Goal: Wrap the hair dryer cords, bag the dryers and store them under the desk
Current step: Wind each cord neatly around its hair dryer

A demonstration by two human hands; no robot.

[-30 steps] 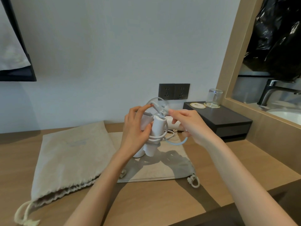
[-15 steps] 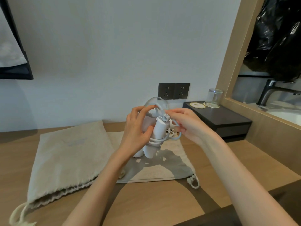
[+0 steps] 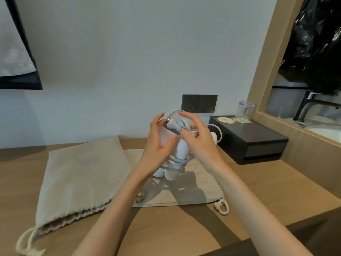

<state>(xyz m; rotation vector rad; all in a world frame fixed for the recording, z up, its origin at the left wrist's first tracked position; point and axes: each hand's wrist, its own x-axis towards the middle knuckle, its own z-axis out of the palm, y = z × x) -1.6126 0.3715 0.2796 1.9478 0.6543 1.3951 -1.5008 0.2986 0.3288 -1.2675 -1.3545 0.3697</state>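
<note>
Scene: a head-worn camera looks down at a wooden desk against a white wall, with both bare forearms reaching in from the near edge.
Hair dryer: a white folding hair dryer is held upright above the middle of the desk, over the right-hand bag.
Cord: the cord is wound in several turns around the lower part of the dryer. Its plug sticks out at the top, between the two hands.
Left hand: the left hand grips the dryer from the left, with fingers and thumb curled around the body.
Right hand: the right hand is at the top right of the dryer. Its fingers curl around the last loop of cord by the plug.
Second dryer: another white dryer lies on the far side of the desk, mostly hidden behind the right hand. Its loose cord arcs upward beside a black box.
Bags: two beige drawstring bags lie flat. The left bag has its mouth toward the near edge, and the right bag lies under the hands.
Surroundings: a double wall socket is on the far wall, an upturned glass stands on the black box, and a tap is at far right.
Step in hand: this looks like the end of wrapping the first cord, with the plug end being secured.
Next move: probably tuck the plug so the turns hold, then keep one hand on the dryer while the other opens a bag's mouth. The second dryer is yet to be wrapped.
</note>
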